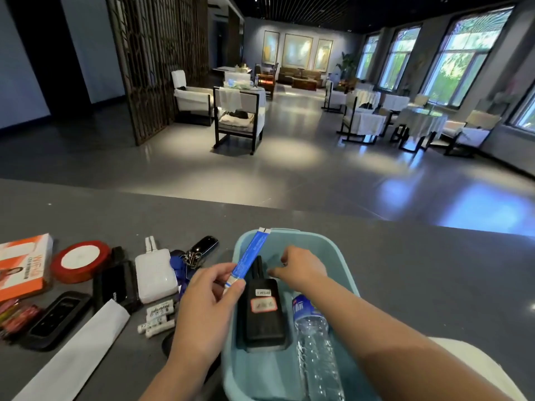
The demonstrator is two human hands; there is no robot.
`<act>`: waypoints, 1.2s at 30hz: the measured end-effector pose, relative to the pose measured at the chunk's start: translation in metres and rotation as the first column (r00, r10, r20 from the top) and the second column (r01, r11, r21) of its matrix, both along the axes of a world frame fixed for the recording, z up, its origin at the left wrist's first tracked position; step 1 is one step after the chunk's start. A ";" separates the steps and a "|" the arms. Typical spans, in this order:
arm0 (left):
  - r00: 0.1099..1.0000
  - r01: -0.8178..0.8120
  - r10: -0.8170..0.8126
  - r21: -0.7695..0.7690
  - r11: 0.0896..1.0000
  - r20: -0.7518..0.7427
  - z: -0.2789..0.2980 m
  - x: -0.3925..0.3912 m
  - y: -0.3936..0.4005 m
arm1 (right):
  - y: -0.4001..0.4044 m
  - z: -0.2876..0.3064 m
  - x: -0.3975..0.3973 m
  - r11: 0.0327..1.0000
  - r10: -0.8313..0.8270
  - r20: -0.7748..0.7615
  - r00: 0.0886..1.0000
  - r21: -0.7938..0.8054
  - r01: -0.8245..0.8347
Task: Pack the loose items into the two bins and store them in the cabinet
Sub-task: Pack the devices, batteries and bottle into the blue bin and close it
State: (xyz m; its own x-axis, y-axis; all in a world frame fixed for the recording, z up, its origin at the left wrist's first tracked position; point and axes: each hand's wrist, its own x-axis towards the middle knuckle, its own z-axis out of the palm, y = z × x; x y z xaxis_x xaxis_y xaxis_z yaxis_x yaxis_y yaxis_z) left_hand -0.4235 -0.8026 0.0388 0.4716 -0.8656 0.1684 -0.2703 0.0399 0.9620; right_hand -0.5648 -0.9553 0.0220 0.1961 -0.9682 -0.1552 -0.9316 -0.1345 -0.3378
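A light blue bin stands on the grey counter in front of me. Inside it lie a black walkie-talkie with white and red labels and a clear water bottle. My left hand pinches the lower end of a long blue and white box, which slants up over the bin's left rim. My right hand hovers inside the bin near its far wall, fingers curled down, holding nothing that I can see. Only one bin is in view.
Loose items lie left of the bin: an orange box, a red tape roll, a white charger, black devices, white batteries, keys, a white paper strip. Beyond the counter edge is a lounge floor.
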 end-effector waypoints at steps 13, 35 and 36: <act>0.999 0.020 -0.020 0.013 1.000 0.028 -0.013 0.010 -0.014 | -0.009 -0.003 0.007 0.999 -0.036 0.209 0.977 0.021 0.032; 0.880 0.071 -0.123 0.129 0.989 0.458 -0.019 -0.002 -0.011 | 0.023 -0.013 -0.022 0.757 -0.584 0.810 0.060 0.517 0.400; 0.885 0.070 -0.122 0.131 0.989 0.450 -0.020 -0.002 -0.009 | 0.018 -0.018 -0.019 0.746 -0.587 0.807 0.060 0.511 0.426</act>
State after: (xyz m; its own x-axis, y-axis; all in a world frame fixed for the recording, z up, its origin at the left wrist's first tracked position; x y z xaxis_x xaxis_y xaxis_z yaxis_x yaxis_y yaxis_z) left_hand -0.4251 -0.8121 0.0186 0.2788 -0.9278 0.2480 -0.6797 -0.0082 0.7335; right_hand -0.5838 -0.9372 0.0037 -0.2609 -0.8863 -0.3827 0.1918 0.3410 -0.9203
